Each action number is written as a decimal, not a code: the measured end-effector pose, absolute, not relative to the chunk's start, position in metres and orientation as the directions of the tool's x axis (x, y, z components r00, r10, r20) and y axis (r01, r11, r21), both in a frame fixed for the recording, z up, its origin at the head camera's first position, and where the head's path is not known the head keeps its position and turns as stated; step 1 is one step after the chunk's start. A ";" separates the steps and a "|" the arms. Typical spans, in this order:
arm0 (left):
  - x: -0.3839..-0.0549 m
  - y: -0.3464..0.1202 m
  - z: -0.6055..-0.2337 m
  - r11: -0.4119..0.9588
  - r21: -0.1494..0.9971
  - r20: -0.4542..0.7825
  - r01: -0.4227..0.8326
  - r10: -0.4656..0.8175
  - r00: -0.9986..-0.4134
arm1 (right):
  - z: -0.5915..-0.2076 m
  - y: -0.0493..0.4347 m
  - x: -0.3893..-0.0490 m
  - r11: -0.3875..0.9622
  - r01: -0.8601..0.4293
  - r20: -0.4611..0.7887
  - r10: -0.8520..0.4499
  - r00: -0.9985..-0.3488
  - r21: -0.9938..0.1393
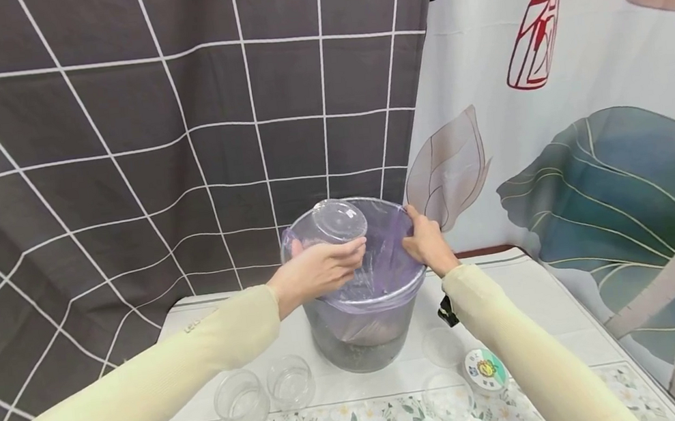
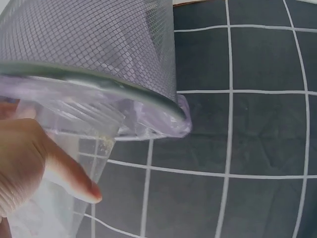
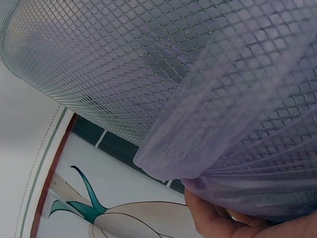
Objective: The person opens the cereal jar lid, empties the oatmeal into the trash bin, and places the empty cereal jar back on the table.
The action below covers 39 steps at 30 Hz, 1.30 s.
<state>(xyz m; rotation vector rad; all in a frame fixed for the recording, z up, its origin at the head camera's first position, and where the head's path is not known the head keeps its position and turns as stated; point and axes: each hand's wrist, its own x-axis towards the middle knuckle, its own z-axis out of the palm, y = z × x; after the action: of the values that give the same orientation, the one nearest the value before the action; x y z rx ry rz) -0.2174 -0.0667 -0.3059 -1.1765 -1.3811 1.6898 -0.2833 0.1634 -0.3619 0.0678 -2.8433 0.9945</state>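
A mesh waste bin [image 1: 358, 345] stands upright, lined with a thin purple plastic bag [image 1: 388, 253] folded over its rim. My left hand [image 1: 321, 267] holds a clear round plastic tub [image 1: 341, 220] at the bin's mouth, its round base facing up and back. The left wrist view shows the thumb along the tub [image 2: 106, 148], close under the bin's rim [image 2: 94, 79]. On the right side, my right hand [image 1: 430, 238] grips the rim and the bag. In the right wrist view its fingers [image 3: 213, 215] are at a gathered knot of the bag [image 3: 195, 183]; the palm is hidden.
Two clear tubs [image 1: 242, 400] stand on the table [image 1: 195, 383] left of the bin. To the right are transparent round pieces [image 1: 442, 347], a lid with a coloured sticker [image 1: 486, 370] and a small black object [image 1: 447, 311]. Behind hang a dark checked curtain [image 1: 215, 161] and a printed one.
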 end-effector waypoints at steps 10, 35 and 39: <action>-0.210 -0.052 -0.308 -0.319 -0.947 -0.303 0.043 0.839 -0.452 | -0.362 0.162 -0.283 0.785 -0.076 0.126 0.003 -0.992 -0.615; -0.207 -0.042 -0.317 -0.381 -0.923 -0.357 0.060 0.784 -0.508 | -0.362 0.163 -0.283 0.784 -0.093 0.156 0.005 -0.988 -0.614; -0.208 -0.042 -0.318 -0.386 -0.919 -0.371 0.079 0.781 -0.502 | -0.362 0.164 -0.283 0.780 -0.087 0.148 0.008 -0.989 -0.620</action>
<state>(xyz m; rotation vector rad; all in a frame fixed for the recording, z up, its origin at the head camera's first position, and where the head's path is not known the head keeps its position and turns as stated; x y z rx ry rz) -0.2076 -0.0422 -0.3182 -1.1825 -1.3516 1.9376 -0.2831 0.1643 -0.3623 0.0634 -2.8280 0.9959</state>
